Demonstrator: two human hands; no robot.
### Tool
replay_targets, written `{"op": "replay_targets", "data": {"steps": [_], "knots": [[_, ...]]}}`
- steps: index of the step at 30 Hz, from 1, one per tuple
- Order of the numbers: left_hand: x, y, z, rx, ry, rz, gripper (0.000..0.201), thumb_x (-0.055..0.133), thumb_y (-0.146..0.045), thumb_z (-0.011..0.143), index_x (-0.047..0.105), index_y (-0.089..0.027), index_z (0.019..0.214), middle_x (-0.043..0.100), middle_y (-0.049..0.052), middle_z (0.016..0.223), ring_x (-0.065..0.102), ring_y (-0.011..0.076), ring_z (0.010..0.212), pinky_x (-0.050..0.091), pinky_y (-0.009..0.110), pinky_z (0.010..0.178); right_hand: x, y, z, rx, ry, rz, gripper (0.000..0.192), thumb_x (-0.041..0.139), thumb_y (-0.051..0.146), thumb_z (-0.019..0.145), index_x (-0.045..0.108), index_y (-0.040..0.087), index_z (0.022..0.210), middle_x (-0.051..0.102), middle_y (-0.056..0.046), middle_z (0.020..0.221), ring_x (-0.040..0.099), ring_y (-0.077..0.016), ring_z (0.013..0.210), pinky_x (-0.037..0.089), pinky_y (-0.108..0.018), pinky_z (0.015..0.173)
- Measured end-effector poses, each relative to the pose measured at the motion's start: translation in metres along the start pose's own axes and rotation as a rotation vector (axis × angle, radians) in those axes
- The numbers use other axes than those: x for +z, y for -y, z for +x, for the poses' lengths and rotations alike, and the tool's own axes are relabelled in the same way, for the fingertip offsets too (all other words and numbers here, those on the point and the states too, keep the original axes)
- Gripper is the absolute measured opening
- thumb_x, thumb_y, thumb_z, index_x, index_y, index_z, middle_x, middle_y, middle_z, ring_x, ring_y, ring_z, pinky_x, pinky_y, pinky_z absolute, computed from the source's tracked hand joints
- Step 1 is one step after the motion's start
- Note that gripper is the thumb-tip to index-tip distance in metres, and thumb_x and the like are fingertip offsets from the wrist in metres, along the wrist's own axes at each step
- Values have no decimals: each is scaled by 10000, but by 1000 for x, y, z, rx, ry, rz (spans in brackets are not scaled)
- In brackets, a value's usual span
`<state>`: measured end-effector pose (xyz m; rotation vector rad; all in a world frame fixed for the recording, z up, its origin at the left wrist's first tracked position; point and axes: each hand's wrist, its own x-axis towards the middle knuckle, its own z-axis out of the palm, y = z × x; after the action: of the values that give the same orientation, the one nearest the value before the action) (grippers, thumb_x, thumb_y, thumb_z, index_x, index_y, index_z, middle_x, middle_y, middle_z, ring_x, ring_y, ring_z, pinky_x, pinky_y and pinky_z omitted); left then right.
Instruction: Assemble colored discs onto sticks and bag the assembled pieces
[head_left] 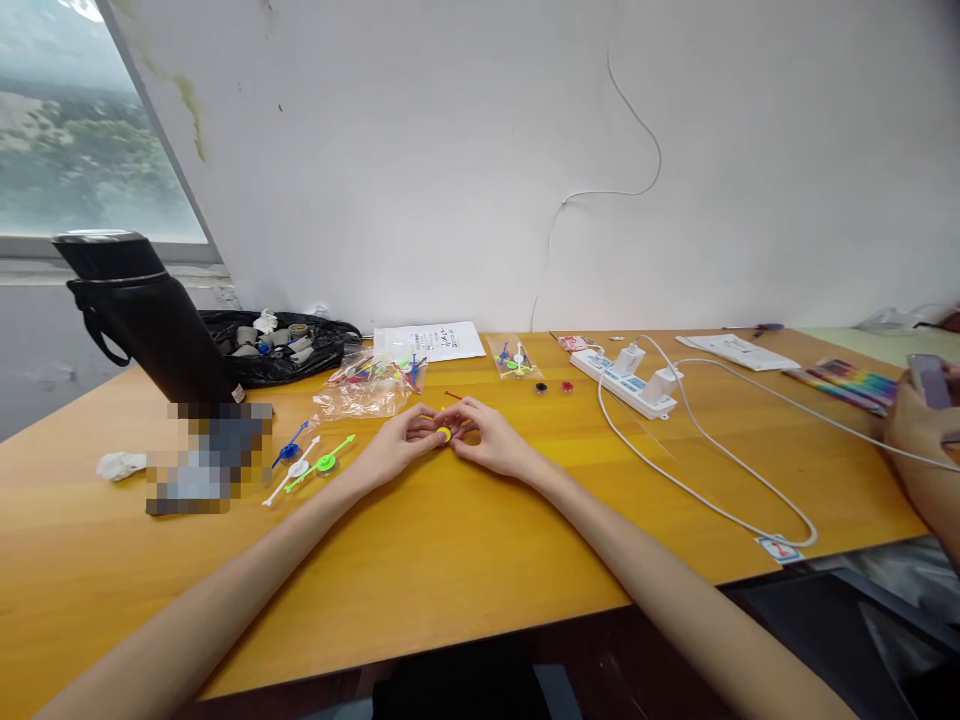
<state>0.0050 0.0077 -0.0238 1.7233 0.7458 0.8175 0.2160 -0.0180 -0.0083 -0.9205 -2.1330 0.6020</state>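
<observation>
Between the fingertips of both my hands is a small yellow disc [445, 434], low over the table. My left hand [409, 440] pinches it from the left, and my right hand [486, 436] has its fingers closed on the other side. Just beyond the right fingers a red arrow piece [453, 395] shows in part. To the left lie a blue arrow spinner [289, 452], a white arrow spinner [298, 468] and a green arrow spinner [325, 463]. A black disc [541, 388] and a red disc [566, 387] sit farther off, right of my hands.
A black bottle [150, 320] stands at left beside a black plastic bag [315, 335]. Clear bags of arrow pieces [375, 380] lie at the back. A power strip [626, 385] with white cables sits right of centre. Another person's hand [919, 430] holds a phone at far right.
</observation>
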Motion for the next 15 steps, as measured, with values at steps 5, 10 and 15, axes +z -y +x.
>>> {"op": "replay_targets", "data": {"steps": [5, 10, 15], "knots": [[-1, 3, 3, -16, -80, -84, 509, 766, -468, 807, 611, -174, 1192, 706, 148, 1268, 711, 254, 1096, 521, 443, 1032, -9, -11, -3, 130, -126, -374, 244, 587, 112, 881, 623, 192, 1108, 621, -85, 1129, 604, -211, 1008, 488, -350, 905], [-2, -2, 2, -56, -174, -119, 549, 820, -483, 745, 646, -178, 1166, 722, 151, 1265, 677, 296, 1196, 473, 477, 1108, -19, -26, -6, 247, -161, -561, 74, 575, 169, 933, 626, 176, 987, 624, -98, 1059, 579, -243, 1022, 460, -367, 908], [-1, -5, 1, -100, -215, -163, 576, 839, -500, 719, 676, -170, 1161, 736, 145, 1246, 661, 306, 1226, 452, 480, 1137, -20, -31, -4, 225, -150, -570, 65, 573, 178, 961, 635, 176, 942, 626, -86, 1021, 575, -224, 978, 449, -340, 874]]}}
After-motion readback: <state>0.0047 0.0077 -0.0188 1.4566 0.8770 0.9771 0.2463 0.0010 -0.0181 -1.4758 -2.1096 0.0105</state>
